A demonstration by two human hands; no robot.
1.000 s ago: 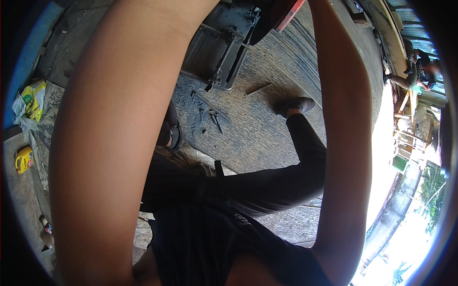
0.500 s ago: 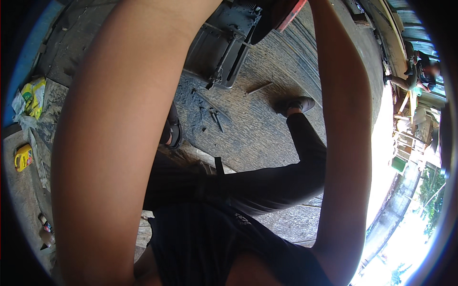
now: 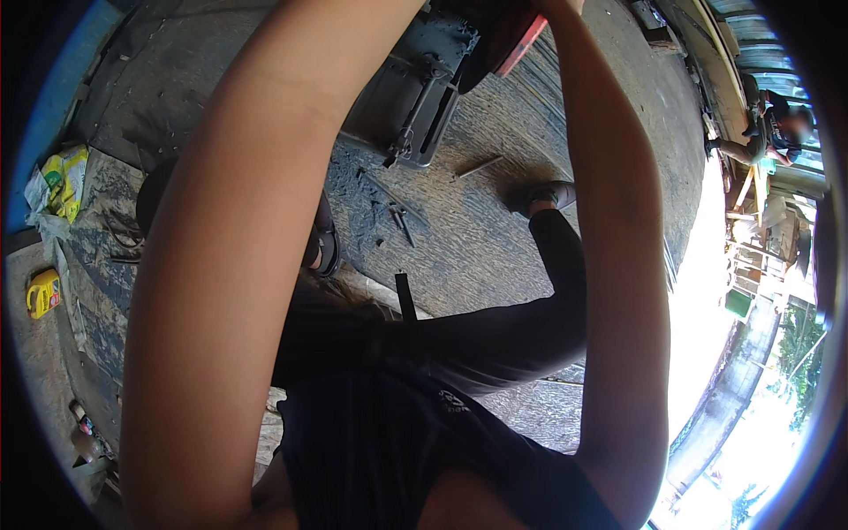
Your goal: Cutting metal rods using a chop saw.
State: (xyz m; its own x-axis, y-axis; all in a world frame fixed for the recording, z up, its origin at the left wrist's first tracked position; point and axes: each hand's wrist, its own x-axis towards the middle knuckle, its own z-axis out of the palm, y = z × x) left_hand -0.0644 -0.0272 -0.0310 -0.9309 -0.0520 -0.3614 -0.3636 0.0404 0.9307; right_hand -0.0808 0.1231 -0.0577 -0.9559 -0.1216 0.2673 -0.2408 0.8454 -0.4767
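Observation:
Both my arms reach up past the top edge. My left forearm (image 3: 291, 115) runs out of the picture above a dark metal machine base (image 3: 375, 110), so the left hand is outside the view. Of my right hand (image 3: 560, 4) only a sliver by the wrist shows at the top edge, beside a red-edged machine part (image 3: 521, 44); its fingers are cut off. A dark rounded part sits against the red one, next to the base. Dark grit coats the base and the floor around it.
Short metal rods (image 3: 402, 225) and a longer piece (image 3: 478, 168) lie on the rough floor between my feet. At left are a yellow jug (image 3: 42, 293) and a yellow-green bag (image 3: 64, 184). Another person (image 3: 777, 128) sits far right near wooden pieces.
The red-edged part has shifted slightly left and down. My right arm has moved left and my left arm a little right.

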